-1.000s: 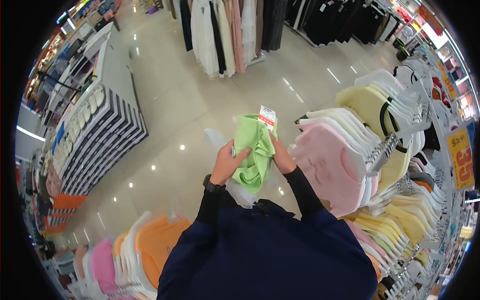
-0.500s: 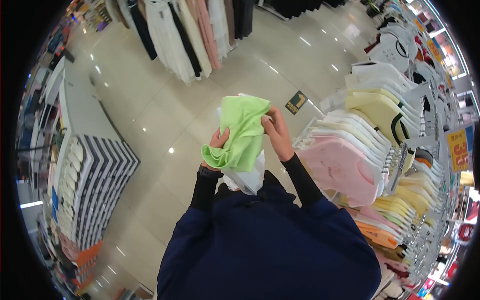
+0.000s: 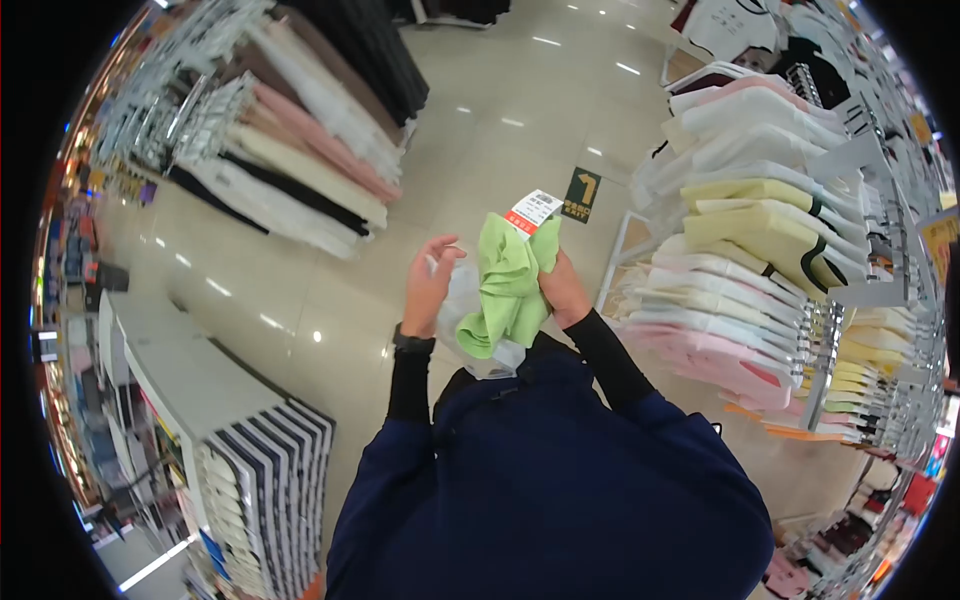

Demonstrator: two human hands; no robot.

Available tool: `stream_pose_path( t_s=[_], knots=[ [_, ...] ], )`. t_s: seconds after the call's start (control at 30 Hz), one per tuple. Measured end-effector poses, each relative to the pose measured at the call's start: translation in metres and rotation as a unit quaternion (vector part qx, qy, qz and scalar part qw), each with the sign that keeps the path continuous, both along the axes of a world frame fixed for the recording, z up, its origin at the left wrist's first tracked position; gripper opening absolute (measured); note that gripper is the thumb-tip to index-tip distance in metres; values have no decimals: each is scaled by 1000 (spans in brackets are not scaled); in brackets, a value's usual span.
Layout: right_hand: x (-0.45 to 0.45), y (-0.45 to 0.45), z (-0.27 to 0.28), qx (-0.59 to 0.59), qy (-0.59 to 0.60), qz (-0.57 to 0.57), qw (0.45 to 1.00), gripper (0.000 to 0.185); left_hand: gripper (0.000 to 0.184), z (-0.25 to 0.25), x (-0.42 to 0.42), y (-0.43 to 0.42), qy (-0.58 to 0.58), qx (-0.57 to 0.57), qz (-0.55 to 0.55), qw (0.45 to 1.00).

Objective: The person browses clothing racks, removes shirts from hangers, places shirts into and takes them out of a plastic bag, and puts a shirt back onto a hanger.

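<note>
A bunched light green garment (image 3: 508, 285) is in front of my torso, with a white and red tag (image 3: 533, 213) at its top. My right hand (image 3: 565, 288) grips the garment's right side. Left of the garment is my left hand (image 3: 430, 285), raised, its fingers bent and apart, beside a clear plastic bag (image 3: 460, 305). Part of the bag hangs under and left of the garment; whether the left hand touches it I cannot tell. A black watch (image 3: 413, 343) is on the left wrist.
Racks of white, yellow and pink tops (image 3: 760, 230) stand on the right. Trousers and skirts (image 3: 310, 130) hang at the upper left. Below them is a counter (image 3: 200, 350) with striped stacks (image 3: 275, 480). A floor sign (image 3: 582, 195) lies ahead.
The view has turned, bringing the hanging trousers closer on the left. My left hand has let go of the garment, which is more bunched, and its tag shows again.
</note>
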State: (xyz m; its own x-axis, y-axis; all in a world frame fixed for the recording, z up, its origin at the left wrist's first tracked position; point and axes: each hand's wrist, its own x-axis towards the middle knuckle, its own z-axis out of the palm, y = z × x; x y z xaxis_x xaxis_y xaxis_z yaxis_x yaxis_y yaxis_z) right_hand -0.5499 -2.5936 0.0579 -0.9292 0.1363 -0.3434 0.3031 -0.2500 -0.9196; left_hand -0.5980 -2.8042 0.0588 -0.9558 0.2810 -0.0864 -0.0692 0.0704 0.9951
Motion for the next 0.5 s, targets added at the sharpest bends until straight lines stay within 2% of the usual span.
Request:
stream_pose_path(
  t_s=[0.07, 0.1, 0.2, 0.23, 0.33, 0.43, 0.5],
  knots=[
    [-31, 19, -12, -30, 1, -62, 998, 51, 51, 39, -31, 11, 29, 51, -100, 993],
    [-42, 26, -17, -46, -3, -90, 995, 50, 58, 53, -43, 24, 51, -26, -140, 989],
    [-73, 44, -7, -94, 31, -128, 987, 48, 54, 62, -67, 68, 233, -238, -147, 931],
    [-84, 51, -4, -80, 38, -132, 987, 48, 45, 61, -81, 82, 254, -221, -134, 932],
    [-109, 65, -4, -60, 45, -169, 983, 50, 33, 53, -132, 108, 152, -199, -142, 958],
    [-134, 79, -22, -93, 23, -202, 975, 52, 26, 64, -175, 137, 244, -177, -181, 936],
    [-154, 88, -30, -140, 13, -201, 969, 55, 26, 74, -209, 154, 215, -224, -210, 927]
  ],
)
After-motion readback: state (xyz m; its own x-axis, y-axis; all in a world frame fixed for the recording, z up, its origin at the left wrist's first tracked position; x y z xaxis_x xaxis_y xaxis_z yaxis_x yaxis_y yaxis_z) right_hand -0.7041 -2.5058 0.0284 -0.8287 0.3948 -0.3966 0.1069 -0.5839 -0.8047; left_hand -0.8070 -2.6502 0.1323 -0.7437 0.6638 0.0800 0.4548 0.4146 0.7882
